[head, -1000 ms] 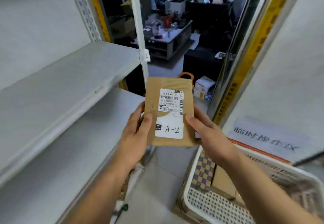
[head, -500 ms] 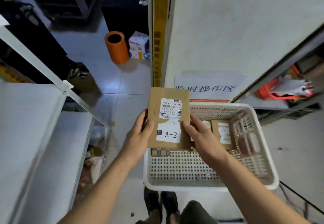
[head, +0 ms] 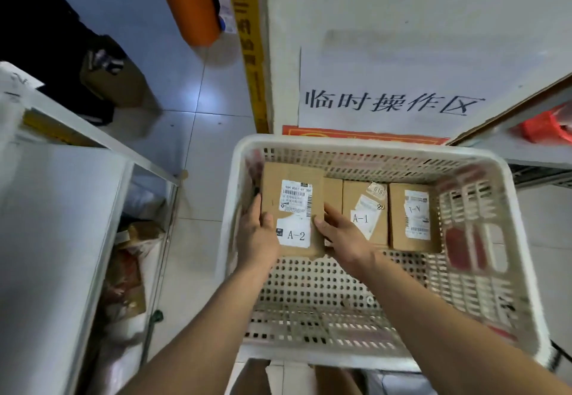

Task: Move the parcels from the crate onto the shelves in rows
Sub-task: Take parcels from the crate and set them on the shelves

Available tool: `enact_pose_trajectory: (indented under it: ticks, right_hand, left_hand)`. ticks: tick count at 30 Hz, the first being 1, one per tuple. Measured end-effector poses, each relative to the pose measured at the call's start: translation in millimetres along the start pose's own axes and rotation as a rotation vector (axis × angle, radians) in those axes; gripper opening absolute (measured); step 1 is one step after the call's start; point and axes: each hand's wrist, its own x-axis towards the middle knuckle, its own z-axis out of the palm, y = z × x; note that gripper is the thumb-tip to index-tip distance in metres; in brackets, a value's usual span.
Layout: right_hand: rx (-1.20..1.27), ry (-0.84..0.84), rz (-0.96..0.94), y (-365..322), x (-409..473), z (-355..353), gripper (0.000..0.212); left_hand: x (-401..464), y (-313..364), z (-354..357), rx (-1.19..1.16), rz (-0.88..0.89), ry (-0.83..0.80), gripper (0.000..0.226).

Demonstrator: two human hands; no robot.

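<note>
A brown cardboard parcel labelled A-2 (head: 292, 206) is held low inside the white plastic crate (head: 380, 354), at its far left. My left hand (head: 257, 233) grips the parcel's left edge, thumb on its face. My right hand (head: 340, 233) grips its right edge. Two more brown parcels lie flat on the crate's floor to the right: one labelled A-1 (head: 365, 212) and another A-1 parcel (head: 414, 218) turned upside down. A further parcel (head: 333, 190) peeks out between them, mostly hidden. The white shelves (head: 55, 224) stand at the left.
An orange cylinder (head: 192, 5) stands on the tiled floor ahead. A white wall with a printed sign (head: 393, 104) rises behind the crate. Bags and clutter (head: 130, 271) sit under the left shelf. Another shelf with a red item (head: 544, 125) is at the right.
The view swung from the shelves down to the crate. Both hands carried the A-2 parcel down from chest height into the crate's far left side.
</note>
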Motion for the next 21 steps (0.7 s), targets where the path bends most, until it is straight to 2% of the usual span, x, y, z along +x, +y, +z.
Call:
enact_pose_trajectory:
  ticks: [5,9,12,15,21]
  right_hand:
    - [0.023,0.039,-0.016,31,60,7,0.041]
    - [0.033,0.059,-0.042,48,87,15,0.059]
    - [-0.005,0.112,-0.053,48,90,19,0.057]
    - [-0.032,0.169,-0.090,49,90,27,0.053]
    - [-0.069,0.215,-0.145,55,87,44,0.047]
  left_hand:
    - [38,-24,22,0.133,-0.090,0.107,0.049]
    - [55,-33,35,0.131,-0.115,0.191,0.050]
    - [52,-36,43,0.091,-0.101,0.307,0.046]
    - [43,-36,46,0.085,0.000,0.441,0.040]
    - [38,-43,46,0.221,0.029,0.389,0.048]
